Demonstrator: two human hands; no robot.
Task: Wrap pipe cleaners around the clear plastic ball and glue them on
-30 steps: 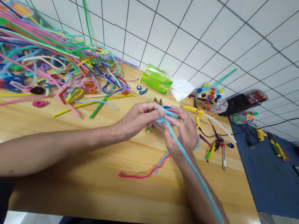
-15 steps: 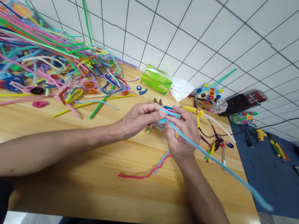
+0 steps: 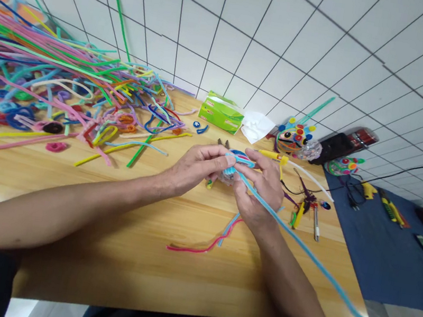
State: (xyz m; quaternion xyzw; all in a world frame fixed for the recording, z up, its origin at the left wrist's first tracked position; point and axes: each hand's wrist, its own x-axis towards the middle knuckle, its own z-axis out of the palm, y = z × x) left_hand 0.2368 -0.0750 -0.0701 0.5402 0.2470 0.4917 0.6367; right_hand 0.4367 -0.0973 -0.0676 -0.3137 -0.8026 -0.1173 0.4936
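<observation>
Both hands meet over the middle of the table around a small craft piece (image 3: 227, 178), partly hidden, with clear plastic below and blue coils on top. My left hand (image 3: 202, 170) pinches a light blue pipe cleaner (image 3: 303, 241) against its top with thumb and fingers. From there the pipe cleaner's long free end runs right and down past my right wrist. My right hand (image 3: 260, 193) is closed around the piece from the right side. Below the hands lie a red pipe cleaner (image 3: 197, 250) and a short blue one (image 3: 229, 230).
A large heap of coloured pipe cleaners (image 3: 69, 66) covers the left. Behind the hands stands a green tissue pack (image 3: 222, 113). At right are a yellow glue gun (image 3: 276, 157), a decorated mask-like craft (image 3: 294, 138), a pen (image 3: 316, 224) and a black cable (image 3: 405, 174).
The free end of the light blue pipe cleaner has swung down and slightly left, toward the table's right corner. Both hands stay nearly in place.
</observation>
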